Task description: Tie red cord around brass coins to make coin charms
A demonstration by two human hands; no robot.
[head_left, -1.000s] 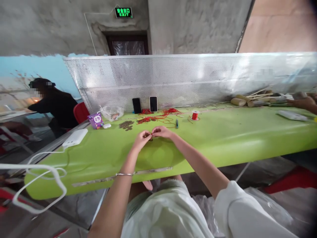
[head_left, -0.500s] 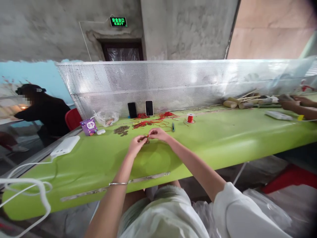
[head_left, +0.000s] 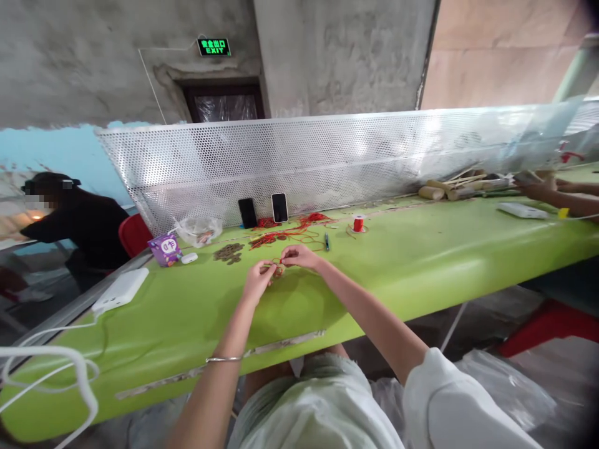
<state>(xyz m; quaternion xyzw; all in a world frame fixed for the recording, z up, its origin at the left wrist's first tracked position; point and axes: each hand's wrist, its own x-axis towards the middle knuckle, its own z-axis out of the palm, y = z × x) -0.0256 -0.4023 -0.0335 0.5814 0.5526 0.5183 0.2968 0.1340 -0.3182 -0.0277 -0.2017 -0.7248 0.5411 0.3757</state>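
Over the green table [head_left: 421,262] my left hand [head_left: 258,281] and my right hand [head_left: 298,255] meet, fingers pinched together on a small piece of red cord with coins [head_left: 277,268]. Both hands are closed on it, just above the tabletop. Behind them lie a tangle of red cords [head_left: 290,229], a pile of brown coins [head_left: 228,252], a red thread spool [head_left: 359,223] and a dark pen [head_left: 326,241].
Two phones [head_left: 262,211] lean on the perforated metal screen [head_left: 327,156]. A purple packet [head_left: 165,249], a clear bag [head_left: 199,229] and a white power bank [head_left: 120,290] with cable lie left. Bamboo pieces [head_left: 449,189] and another person's hands [head_left: 552,190] are far right; a person in black [head_left: 75,224] is left.
The view has swung a little right and down. My hands stay together on the cord, shifted slightly lower in the picture, fingers still working it.
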